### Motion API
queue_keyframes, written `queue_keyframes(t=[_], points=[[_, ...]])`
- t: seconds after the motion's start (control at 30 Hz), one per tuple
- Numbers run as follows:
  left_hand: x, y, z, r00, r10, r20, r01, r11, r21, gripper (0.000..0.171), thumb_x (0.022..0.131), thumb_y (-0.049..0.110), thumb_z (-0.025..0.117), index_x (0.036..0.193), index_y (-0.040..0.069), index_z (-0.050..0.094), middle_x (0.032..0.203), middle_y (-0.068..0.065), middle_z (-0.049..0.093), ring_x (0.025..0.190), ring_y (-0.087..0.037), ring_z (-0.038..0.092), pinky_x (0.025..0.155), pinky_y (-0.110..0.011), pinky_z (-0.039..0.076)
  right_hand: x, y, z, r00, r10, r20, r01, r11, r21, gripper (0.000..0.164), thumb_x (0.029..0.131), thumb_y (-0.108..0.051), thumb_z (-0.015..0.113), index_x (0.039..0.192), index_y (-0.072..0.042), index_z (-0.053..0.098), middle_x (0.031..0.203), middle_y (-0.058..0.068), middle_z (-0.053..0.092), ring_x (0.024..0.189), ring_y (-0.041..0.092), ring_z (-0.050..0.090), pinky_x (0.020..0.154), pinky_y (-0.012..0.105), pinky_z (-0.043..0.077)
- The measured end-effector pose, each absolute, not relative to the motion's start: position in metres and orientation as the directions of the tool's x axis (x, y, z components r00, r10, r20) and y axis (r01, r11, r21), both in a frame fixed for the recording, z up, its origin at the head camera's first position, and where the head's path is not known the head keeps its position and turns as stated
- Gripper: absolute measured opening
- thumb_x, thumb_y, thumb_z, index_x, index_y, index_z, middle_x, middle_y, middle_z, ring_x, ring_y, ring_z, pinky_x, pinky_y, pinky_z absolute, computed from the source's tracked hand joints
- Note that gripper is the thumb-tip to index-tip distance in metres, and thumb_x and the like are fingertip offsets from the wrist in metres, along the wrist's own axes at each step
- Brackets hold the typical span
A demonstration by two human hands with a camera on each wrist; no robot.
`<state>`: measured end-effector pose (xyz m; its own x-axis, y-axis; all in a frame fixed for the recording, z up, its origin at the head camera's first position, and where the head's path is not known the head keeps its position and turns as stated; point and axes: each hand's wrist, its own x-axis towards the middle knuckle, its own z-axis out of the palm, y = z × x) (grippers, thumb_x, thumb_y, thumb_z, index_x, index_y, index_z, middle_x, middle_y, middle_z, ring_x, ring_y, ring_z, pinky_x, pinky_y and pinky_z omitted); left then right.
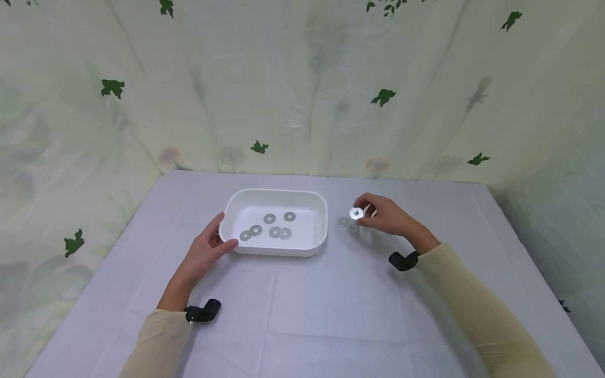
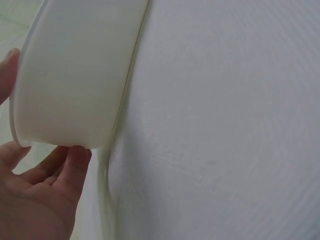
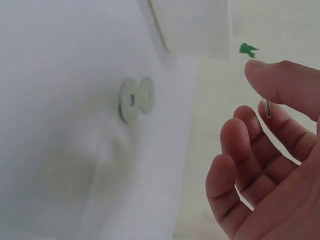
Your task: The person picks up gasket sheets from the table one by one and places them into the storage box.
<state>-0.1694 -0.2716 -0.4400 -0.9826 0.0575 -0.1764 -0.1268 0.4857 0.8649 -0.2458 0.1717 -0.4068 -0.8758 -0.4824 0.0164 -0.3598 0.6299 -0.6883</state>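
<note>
A white tray (image 1: 321, 210) sits mid-table with several flat metal washers (image 1: 269, 218) inside. My left hand (image 1: 208, 251) holds the tray's near-left corner, thumb against the front wall and fingers along the side; the left wrist view shows the tray wall (image 2: 75, 75) between thumb and fingers (image 2: 70, 175). Right of the tray, my right hand (image 1: 385, 214) pinches one washer (image 1: 356, 213) above the cloth; in the right wrist view that washer (image 3: 268, 108) shows edge-on between thumb and finger. Two more washers (image 1: 344, 222) lie on the cloth below it, overlapping (image 3: 129, 100).
The table is covered with a pale lilac cloth (image 1: 307, 315). A leaf-printed curtain (image 1: 302, 84) closes in the back and both sides. A black wrist-camera mount sits at each wrist (image 1: 203, 312), (image 1: 403, 260).
</note>
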Motion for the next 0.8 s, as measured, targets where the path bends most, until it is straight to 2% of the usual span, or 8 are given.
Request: queue_keyframes(t=[0.07, 0.27, 0.5, 0.8], points=[[-0.170, -0.270, -0.439, -0.982, 0.059, -0.177, -0.127, 0.484, 0.866, 0.095, 0.093, 0.034, 0.070, 0.161, 0.022, 0.005, 0.165, -0.016, 0.023, 0.148, -0.033, 0.036, 0.113, -0.040, 0.039, -0.249, 0.171, -0.403, -0.885, -0.466, 0.019, -0.347, 0.631, -0.694, 0.033, 0.088, -0.016, 0.073, 0.119, -0.011, 0.061, 0.115, 0.006, 0.064, 0.093, 0.019, 0.059, 0.080, 0.034, 0.053], [-0.170, -0.270, -0.439, -0.981, 0.056, -0.186, -0.133, 0.500, 0.856, 0.095, 0.093, 0.034, 0.070, 0.161, 0.022, 0.005, 0.165, -0.016, 0.024, 0.147, -0.033, 0.037, 0.110, -0.029, 0.044, -0.257, 0.169, -0.398, -0.902, -0.432, 0.004, -0.310, 0.641, -0.702, 0.035, 0.089, -0.018, 0.073, 0.121, -0.011, 0.060, 0.116, 0.006, 0.063, 0.096, 0.021, 0.058, 0.082, 0.033, 0.053], [-0.170, -0.271, -0.442, -0.982, 0.048, -0.185, -0.137, 0.497, 0.857, 0.094, 0.094, 0.032, 0.069, 0.161, 0.020, 0.005, 0.165, -0.017, 0.022, 0.149, -0.034, 0.035, 0.113, -0.042, 0.037, -0.264, 0.164, -0.395, -0.904, -0.428, 0.016, -0.310, 0.628, -0.713, 0.036, 0.089, -0.019, 0.073, 0.121, -0.010, 0.059, 0.118, 0.007, 0.063, 0.097, 0.021, 0.059, 0.082, 0.033, 0.052], [-0.170, -0.271, -0.441, -0.983, 0.057, -0.173, -0.122, 0.496, 0.860, 0.093, 0.094, 0.032, 0.068, 0.161, 0.021, 0.005, 0.164, -0.018, 0.025, 0.147, -0.034, 0.036, 0.111, -0.037, 0.040, -0.273, 0.148, -0.385, -0.900, -0.435, 0.028, -0.315, 0.605, -0.731, 0.037, 0.089, -0.020, 0.073, 0.123, -0.011, 0.060, 0.121, 0.008, 0.063, 0.101, 0.023, 0.060, 0.083, 0.034, 0.051]])
